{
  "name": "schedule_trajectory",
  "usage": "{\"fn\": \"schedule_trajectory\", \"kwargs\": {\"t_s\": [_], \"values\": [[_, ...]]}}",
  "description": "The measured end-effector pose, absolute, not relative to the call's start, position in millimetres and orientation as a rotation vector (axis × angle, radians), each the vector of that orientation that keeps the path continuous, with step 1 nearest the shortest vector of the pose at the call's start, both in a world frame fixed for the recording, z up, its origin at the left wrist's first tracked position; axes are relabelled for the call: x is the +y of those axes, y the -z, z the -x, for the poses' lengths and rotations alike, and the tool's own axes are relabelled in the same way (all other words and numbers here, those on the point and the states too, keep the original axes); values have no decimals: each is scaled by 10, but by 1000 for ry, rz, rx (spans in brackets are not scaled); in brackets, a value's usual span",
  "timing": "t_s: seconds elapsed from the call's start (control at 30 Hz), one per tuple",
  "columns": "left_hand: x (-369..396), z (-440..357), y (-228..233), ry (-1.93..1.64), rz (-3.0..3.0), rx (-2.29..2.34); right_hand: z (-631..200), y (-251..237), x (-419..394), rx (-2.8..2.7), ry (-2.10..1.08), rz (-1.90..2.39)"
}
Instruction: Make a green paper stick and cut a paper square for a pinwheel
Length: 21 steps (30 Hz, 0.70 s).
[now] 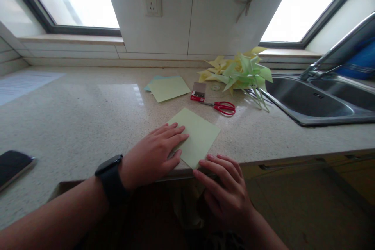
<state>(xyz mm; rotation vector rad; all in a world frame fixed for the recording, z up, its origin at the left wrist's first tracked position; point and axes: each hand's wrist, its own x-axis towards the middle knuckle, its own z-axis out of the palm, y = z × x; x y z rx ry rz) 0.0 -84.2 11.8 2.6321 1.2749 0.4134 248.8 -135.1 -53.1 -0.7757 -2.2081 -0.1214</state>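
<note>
Two hands rest at the near edge of the speckled tabletop [73,117], both on one pale green square of paper [199,134] that lies turned like a diamond, its nearest corner at the tabletop's front edge. The left hand [154,154], with a dark watch [111,177] on its wrist, lies flat with fingers stretched out and together, pressing down on the sheet's left corner. The right hand [225,187] comes up from below the edge, fingers loosely spread, their tips touching the sheet's near corner; it pinches nothing that can be seen.

Farther back, well apart from the hands, lies a small stack of paper sheets [168,87], a green one on top and a bluish edge showing beneath; the exact count cannot be told. One pair of red-handled scissors [222,107] lies beyond the sheet to the right, with one small red and grey box [198,91] just beside its blades. A heap of folded yellow and green paper pinwheels [238,72] sits next to the steel sink [307,103], too tangled to count. One dark phone [13,166] lies at the far left edge. One wall socket [152,1] sits between two windows.
</note>
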Motion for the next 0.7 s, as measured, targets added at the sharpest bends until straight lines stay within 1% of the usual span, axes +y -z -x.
{"fn": "schedule_trajectory", "kwargs": {"t_s": [0.4, 0.7], "values": [[-822, 4, -67, -475, -2625, 1318, -2442, 450, -1372, -2196, 82, 809], [-830, -7, -77, -432, -2633, 1328, -2340, 467, -1423, -2153, 135, 893]]}}
